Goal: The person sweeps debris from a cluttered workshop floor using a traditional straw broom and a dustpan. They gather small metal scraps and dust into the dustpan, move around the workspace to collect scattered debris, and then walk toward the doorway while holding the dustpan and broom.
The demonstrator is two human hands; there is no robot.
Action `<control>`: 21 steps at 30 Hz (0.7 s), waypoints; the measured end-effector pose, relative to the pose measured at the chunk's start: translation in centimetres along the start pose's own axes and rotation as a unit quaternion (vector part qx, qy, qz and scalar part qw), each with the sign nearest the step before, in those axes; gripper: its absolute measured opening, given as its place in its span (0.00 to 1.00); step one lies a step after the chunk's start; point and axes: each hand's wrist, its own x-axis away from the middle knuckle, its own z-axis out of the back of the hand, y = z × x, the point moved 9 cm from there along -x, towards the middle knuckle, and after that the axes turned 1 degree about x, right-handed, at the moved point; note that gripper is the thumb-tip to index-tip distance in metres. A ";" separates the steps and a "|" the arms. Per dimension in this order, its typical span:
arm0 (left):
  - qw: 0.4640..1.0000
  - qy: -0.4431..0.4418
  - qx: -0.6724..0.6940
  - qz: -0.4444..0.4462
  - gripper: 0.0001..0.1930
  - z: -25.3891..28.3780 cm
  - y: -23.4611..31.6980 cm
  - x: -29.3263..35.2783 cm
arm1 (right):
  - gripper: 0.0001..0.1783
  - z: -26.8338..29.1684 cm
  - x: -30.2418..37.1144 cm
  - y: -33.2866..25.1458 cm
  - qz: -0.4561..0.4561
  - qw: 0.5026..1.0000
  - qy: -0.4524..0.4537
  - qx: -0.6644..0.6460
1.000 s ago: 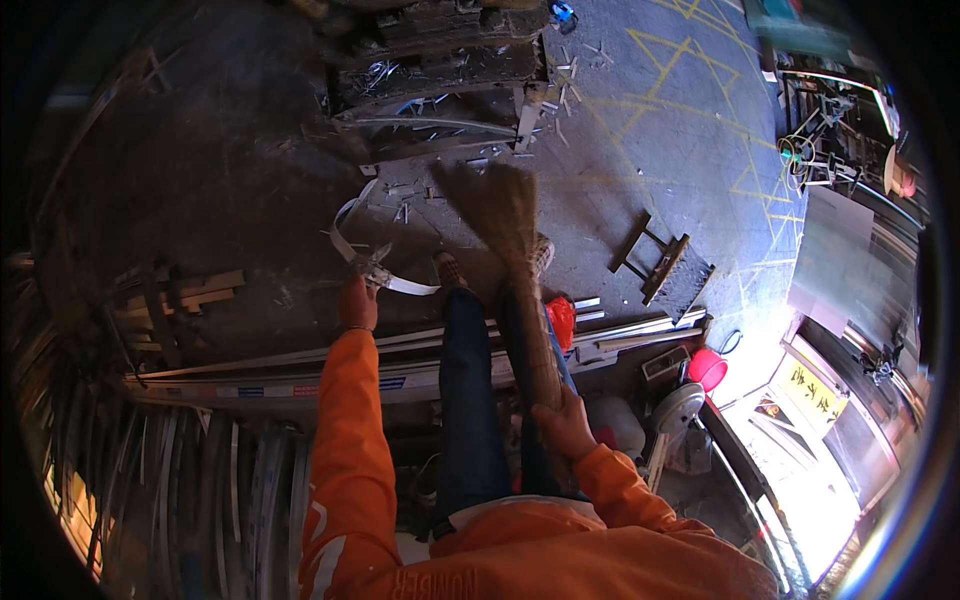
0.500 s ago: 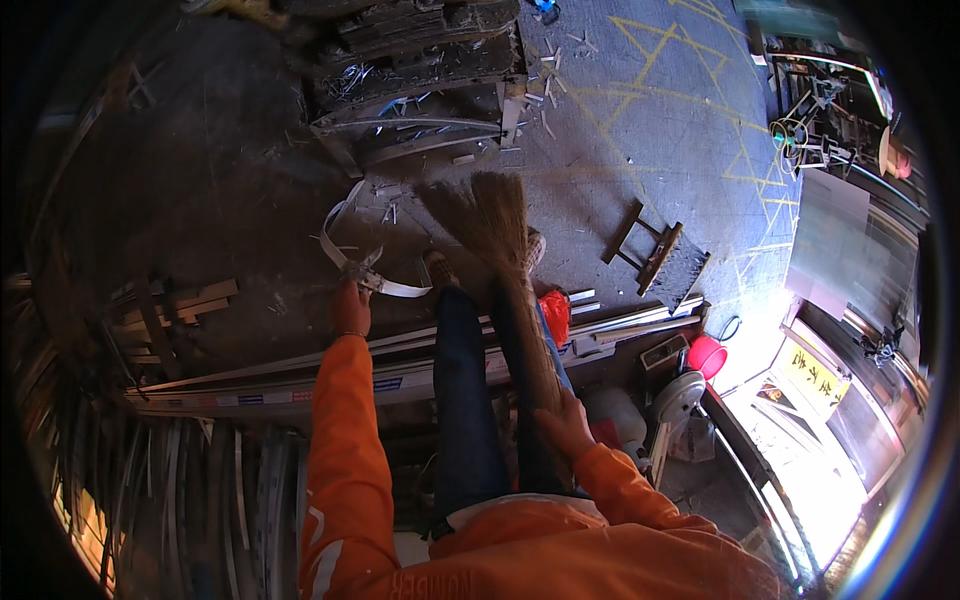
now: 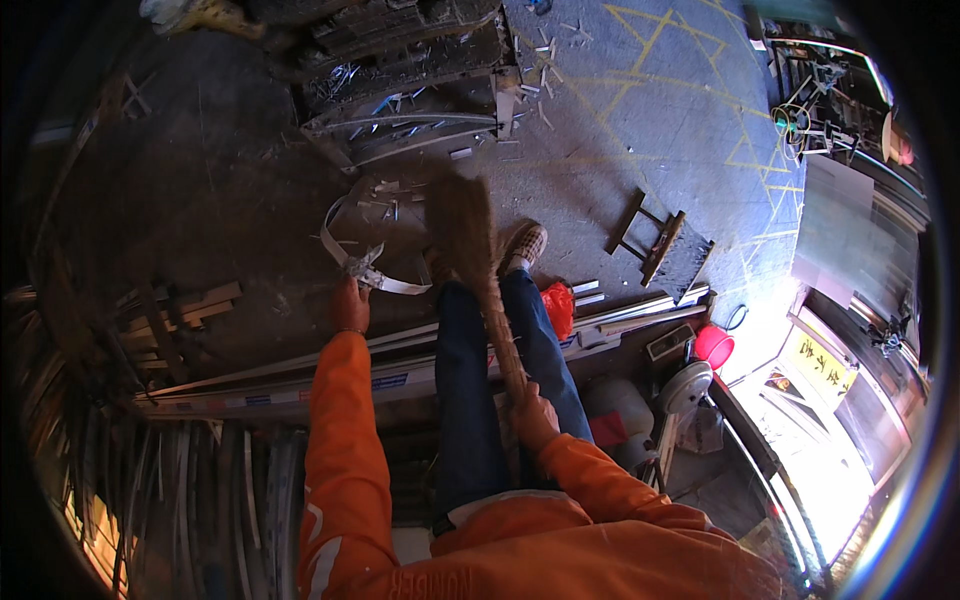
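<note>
My right hand (image 3: 537, 415) is closed round the handle of a straw broom (image 3: 503, 340). Its bristle head points away from me, over the floor in front of my feet, and is slightly blurred. On the left, my left hand (image 3: 349, 303) grips a bunch of bent white strips (image 3: 400, 286). One loop of them curves outward above the hand, and another end reaches right toward my left shoe. The left fingertips are partly hidden by the strips. Small light scraps (image 3: 385, 200) lie on the floor between the strips and the broom head.
A worn wooden bench-like frame (image 3: 410, 130) stands ahead, with scraps in and around it. Long pale strips (image 3: 640, 318) lie across near my legs. To the right are a small wooden stool (image 3: 660, 250) on its side, a red plastic bag (image 3: 558, 310) and a pink-red bucket (image 3: 713, 346).
The broom has swung left, its head now nearer the strips, and my right hand has moved left with it. My right shoe shows more fully. The left hand stays nearly in place.
</note>
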 end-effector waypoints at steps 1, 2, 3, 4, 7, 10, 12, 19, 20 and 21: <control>1.000 0.000 -0.004 -0.006 0.16 -0.2 -0.1 -0.1 | 0.26 -0.6 -0.1 0.5 -0.003 1.000 -0.016 -0.002; 1.000 0.001 -0.010 -0.009 0.16 -0.3 -0.4 -0.1 | 0.26 0.4 0.8 -0.6 0.009 0.999 -0.026 -0.024; 1.000 0.014 0.004 -0.012 0.16 -0.1 -0.8 0.0 | 0.27 1.8 2.0 -1.6 0.021 0.998 -0.037 -0.045; 0.999 0.026 0.023 -0.017 0.16 -0.1 -0.8 0.1 | 0.28 3.1 2.9 -2.2 0.030 0.996 -0.043 -0.066; 0.999 0.035 0.031 -0.008 0.18 0.1 -0.8 0.2 | 0.29 5.0 3.2 -0.4 0.093 0.994 -0.023 -0.057; 1.000 0.000 -0.002 0.013 0.19 0.1 -0.2 0.2 | 0.26 6.0 2.8 -0.3 0.157 0.986 0.046 -0.044; 1.000 -0.010 -0.011 0.016 0.20 0.4 0.2 0.2 | 0.26 5.2 1.0 -0.5 0.165 0.981 0.075 -0.063; 1.000 0.008 0.007 0.018 0.21 0.8 0.4 0.4 | 0.26 1.9 -1.7 -1.3 0.095 0.993 0.021 -0.064; 1.000 0.020 0.004 0.014 0.20 1.0 0.4 0.6 | 0.25 2.5 -1.0 -1.3 0.090 0.993 0.007 -0.070; 1.000 0.019 0.005 0.018 0.20 1.0 0.3 0.7 | 0.25 3.2 -0.3 -1.2 0.093 0.993 0.004 -0.066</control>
